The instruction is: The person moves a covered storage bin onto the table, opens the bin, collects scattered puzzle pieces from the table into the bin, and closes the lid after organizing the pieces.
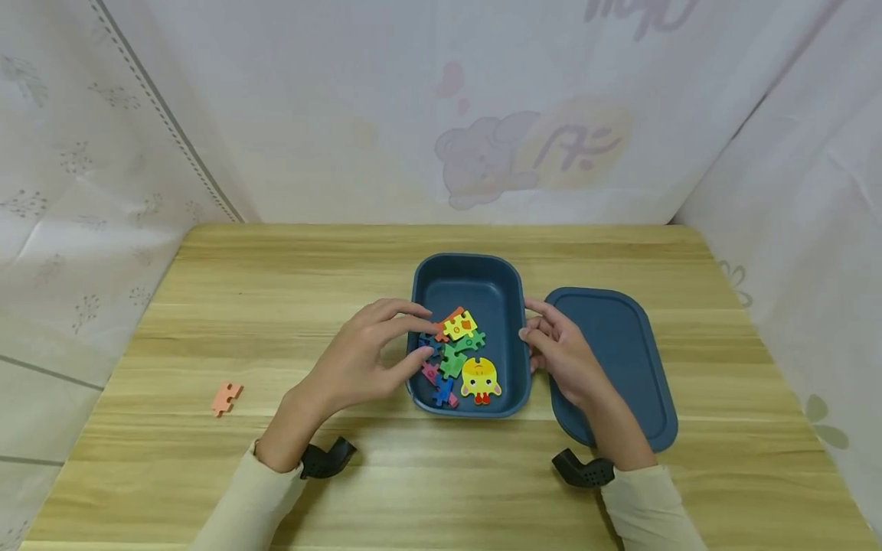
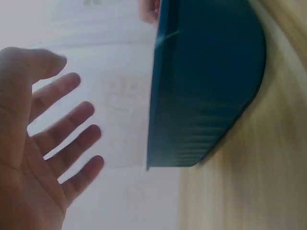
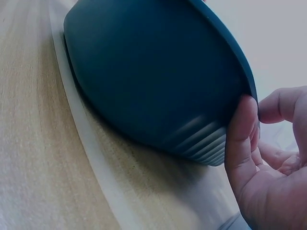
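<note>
A dark blue rectangular box (image 1: 468,266) stands at the middle of the table, uncovered. Puzzle pieces lie in its near left part: a yellow piece (image 1: 460,326), a green piece (image 1: 452,362), a blue piece (image 1: 443,391) and a yellow animal-head piece (image 1: 480,376). My left hand (image 1: 368,352) hovers at the box's left rim, its fingertips over the pieces; in the left wrist view its fingers are spread and hold nothing. On the other side, my right hand (image 1: 565,352) pinches the box's right rim, with fingers (image 3: 240,139) against the outer wall.
A dark blue lid (image 1: 613,344) lies flat to the right, partly under my right hand and forearm. One orange puzzle piece (image 1: 227,399) rests alone on the table's left side. Patterned white curtains (image 1: 344,115) border the wooden table (image 1: 310,268) at the back and sides.
</note>
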Tool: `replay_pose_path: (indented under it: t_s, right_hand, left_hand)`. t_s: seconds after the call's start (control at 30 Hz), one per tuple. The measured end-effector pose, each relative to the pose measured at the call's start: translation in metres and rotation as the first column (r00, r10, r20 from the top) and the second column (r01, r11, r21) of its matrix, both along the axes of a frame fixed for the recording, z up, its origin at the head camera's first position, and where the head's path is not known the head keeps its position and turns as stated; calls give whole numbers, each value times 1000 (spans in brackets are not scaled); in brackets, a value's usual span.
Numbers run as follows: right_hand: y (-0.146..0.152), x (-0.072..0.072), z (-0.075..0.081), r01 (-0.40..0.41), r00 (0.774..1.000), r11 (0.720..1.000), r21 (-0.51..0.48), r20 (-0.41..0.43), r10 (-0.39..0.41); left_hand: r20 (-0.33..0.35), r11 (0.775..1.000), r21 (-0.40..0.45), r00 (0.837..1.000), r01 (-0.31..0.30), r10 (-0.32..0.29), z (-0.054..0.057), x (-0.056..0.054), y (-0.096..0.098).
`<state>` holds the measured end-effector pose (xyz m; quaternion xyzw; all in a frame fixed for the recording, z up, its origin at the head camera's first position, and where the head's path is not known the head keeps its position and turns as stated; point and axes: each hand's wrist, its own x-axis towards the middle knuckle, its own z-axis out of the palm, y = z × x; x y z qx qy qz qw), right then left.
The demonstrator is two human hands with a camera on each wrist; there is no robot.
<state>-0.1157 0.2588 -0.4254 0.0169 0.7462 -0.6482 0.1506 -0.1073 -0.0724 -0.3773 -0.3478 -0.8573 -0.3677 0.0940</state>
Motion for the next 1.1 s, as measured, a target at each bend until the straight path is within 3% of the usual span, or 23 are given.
replay_pose_path:
  t_s: [0.43,0.63,0.83,1.1]
  right_hand:
    - [2,1,-3,-11,1000,1000,-15,5,11]
    - [-4,-2,-2,-27,1000,999,-29,-4,27]
    - [-2,-2,-2,-24,1000,999,-23,-8,24]
    - [1,0,-1,-1,1000,1000,-21,5,1]
  left_hand:
    - [-9,994,-85,998,-70,70,2,-1,-19]
    - [-65,988,-96,991,-124,118,-1,2,-30]
    - [-136,981,-87,978,-174,161,-8,4,-40]
    - [-137,974,-38,967,-222,215,-17,12,-58]
